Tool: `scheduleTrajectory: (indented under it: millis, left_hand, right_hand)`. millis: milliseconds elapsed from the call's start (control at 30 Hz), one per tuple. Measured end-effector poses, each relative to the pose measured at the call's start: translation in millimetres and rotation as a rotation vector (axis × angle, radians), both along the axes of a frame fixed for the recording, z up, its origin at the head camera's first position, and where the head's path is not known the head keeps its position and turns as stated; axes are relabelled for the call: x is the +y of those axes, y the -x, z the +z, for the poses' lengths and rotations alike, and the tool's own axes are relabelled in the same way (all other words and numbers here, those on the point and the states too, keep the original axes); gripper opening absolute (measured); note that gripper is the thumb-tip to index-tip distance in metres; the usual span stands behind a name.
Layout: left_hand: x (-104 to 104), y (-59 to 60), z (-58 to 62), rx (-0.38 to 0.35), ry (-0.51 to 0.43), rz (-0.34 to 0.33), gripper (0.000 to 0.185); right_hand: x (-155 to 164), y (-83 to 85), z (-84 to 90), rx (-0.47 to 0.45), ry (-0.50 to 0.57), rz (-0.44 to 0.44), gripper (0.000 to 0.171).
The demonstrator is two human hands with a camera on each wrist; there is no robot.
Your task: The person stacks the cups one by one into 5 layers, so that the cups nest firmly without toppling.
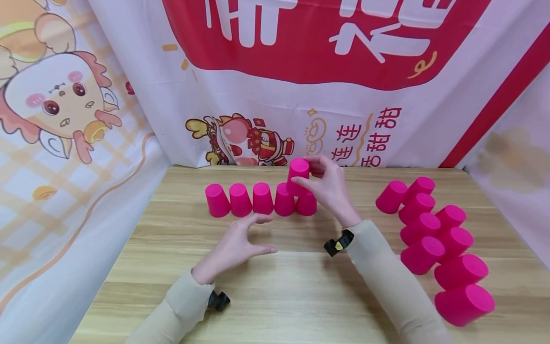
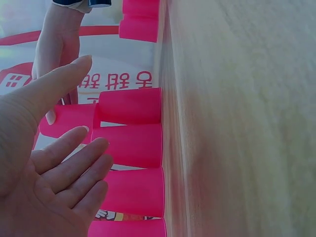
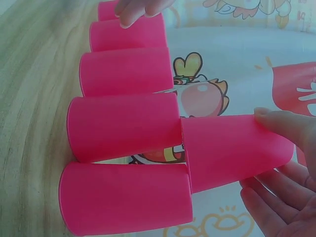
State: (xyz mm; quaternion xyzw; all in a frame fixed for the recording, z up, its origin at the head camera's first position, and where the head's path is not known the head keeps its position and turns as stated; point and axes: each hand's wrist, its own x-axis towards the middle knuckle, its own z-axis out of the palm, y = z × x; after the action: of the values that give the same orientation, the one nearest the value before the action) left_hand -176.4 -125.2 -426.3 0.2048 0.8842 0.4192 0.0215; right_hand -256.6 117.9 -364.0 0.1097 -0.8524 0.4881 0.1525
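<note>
In the head view, a row of five pink cups (image 1: 260, 199) stands upside down on the wooden table (image 1: 292, 282), near the cloth backdrop (image 1: 275, 76). The right hand (image 1: 328, 186) holds a sixth pink cup, the upper cup (image 1: 298, 176), with thumb and fingers curled around it. This cup sits on top of the row, over its two rightmost cups. The left hand (image 1: 238, 243) hovers just in front of the row, fingers spread and relaxed, holding nothing. Well to the right of the row, a group of loose pink cups (image 1: 434, 243) lies on the table.

In the left wrist view, the left hand (image 2: 44, 168) shows its open palm and straight fingers close to the row (image 2: 131, 148), and it is not clear if a fingertip touches a cup. The right hand (image 2: 57, 54) is seen behind the row.

In the right wrist view, the row (image 3: 123, 128) stands on the table (image 3: 29, 98), and the upper cup (image 3: 232, 150) rests across the two nearest cups of the row. The right hand (image 3: 286, 168) grips its closed bottom end with thumb and fingers. At the far end of the row, fingertips of the left hand (image 3: 138, 9) are visible.
</note>
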Motion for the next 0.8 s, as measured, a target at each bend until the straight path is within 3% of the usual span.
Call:
scheduleTrajectory:
  millis: [367,600,800]
  left_hand:
    - [3.8,-1.8,1.9,0.009,0.034,-0.003,0.065]
    - [13.8,-1.1,3.8,0.012,0.021,-0.048,0.068]
    - [25.6,0.5,4.0,0.014,0.017,-0.074,0.069]
  right_hand:
    - [4.4,-3.2,1.1,0.023,-0.030,-0.002,0.065]
    - [23.2,-23.2,12.5,0.093,-0.033,-0.019,0.064]
    - [47.9,-46.4,25.3,0.090,-0.069,-0.066,0.066]
